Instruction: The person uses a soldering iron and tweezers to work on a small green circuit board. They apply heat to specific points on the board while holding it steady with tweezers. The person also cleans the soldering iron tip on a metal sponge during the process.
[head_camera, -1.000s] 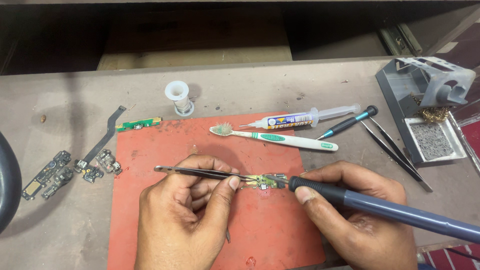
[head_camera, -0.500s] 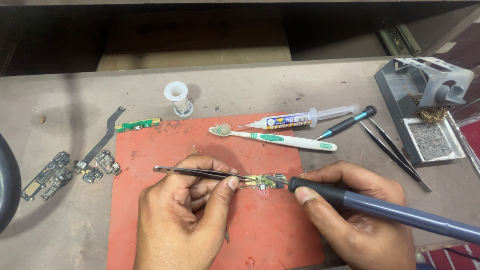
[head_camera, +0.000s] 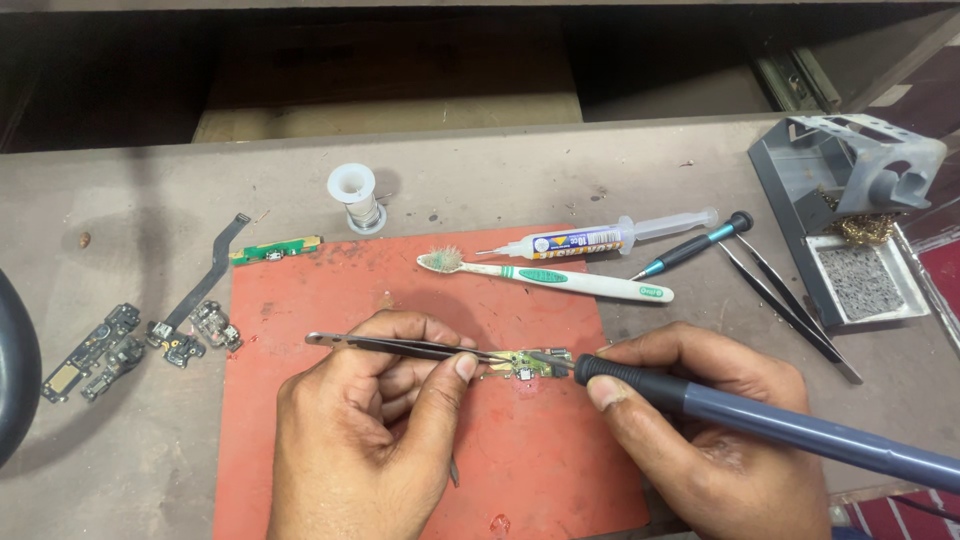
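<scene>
Circuit board (head_camera: 527, 364), small and green, lies on the red mat (head_camera: 330, 290) near its middle, between the two hands. Left hand (head_camera: 370, 420) grips a pair of metal tweezers (head_camera: 400, 347) between thumb and fingers; the tweezers run level, tips touching the board's left end. Right hand (head_camera: 700, 420) is closed round a soldering iron (head_camera: 760, 418), black grip and grey-blue handle, tip resting on the board's right end.

Beyond the hands, on the mat's far edge: a white-and-green toothbrush (head_camera: 545, 277) with worn bristles. Just behind it, on the worktop (head_camera: 600, 170), a syringe of paste (head_camera: 600, 238), and beside that a dark screwdriver (head_camera: 695, 245). Second tweezers (head_camera: 785, 305) lie further right, near a grey iron stand (head_camera: 850, 190) with sponge tray. Solder spool (head_camera: 355, 195) stands upright past the mat's far left corner. Left of the mat: a flex cable (head_camera: 205, 280), a narrow green board strip (head_camera: 275, 250), several small dark parts (head_camera: 100, 350).
</scene>
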